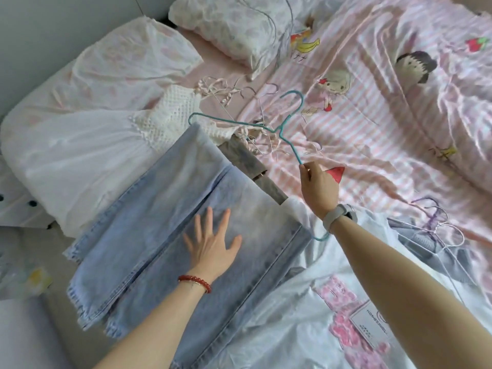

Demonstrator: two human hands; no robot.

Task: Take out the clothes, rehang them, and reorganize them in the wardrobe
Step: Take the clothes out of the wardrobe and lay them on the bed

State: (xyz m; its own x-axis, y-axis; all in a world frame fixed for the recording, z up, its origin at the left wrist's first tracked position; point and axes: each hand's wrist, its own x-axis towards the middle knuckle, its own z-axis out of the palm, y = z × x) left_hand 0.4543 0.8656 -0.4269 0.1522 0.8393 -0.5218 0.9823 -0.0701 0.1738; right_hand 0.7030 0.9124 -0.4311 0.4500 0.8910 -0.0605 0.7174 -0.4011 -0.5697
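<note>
Both arms reach out over the bed. Left hand lies flat, fingers spread, palm down on the jeans. Right hand, raised, pinches the teal hanger, whose hook rises beyond its fingertips, above the jeans' far end.

Pale blue jeans lie folded lengthwise on the bed, legs side by side, frayed hems at the near edge. A teal wire hanger tilts above the bed, its bar threaded under the jeans' far end.
</note>
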